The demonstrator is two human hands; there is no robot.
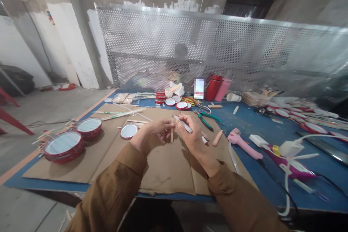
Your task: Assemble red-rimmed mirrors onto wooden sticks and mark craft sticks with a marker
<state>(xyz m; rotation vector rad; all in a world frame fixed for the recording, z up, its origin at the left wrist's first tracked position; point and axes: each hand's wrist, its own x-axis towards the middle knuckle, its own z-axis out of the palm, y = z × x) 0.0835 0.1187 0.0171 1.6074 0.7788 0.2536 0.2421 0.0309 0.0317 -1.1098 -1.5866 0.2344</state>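
At the left of the cardboard sheet (165, 179) sit two red drums (63, 144), the smaller just behind and to the right of the larger, and farther right a small red-rimmed disc (128, 131) lies pale face up, just beside the left wrist. Next comes the left hand (160, 127), its grip closed on a thin wooden strip (172, 137) between thumb and fingers. The strip is at the middle of the sheet, off the fingertips on the hand's right side — its long axis runs nearly straight up and down the view, though whether it is tilted toward the wearer I cannot tell.

Close on its right, a white pen-like tool (186, 127) is pinched in the right hand (193, 137). The tool slants across the strip's line, its upper-left end near the strip's top — touching or just apart, the view does not settle. Both hands are about equally near the strip, but only the left clearly holds it. Beyond the right hand lie a turned wooden handle (217, 138) and, on the blue tabletop (244, 121), a pink glue gun (246, 144).
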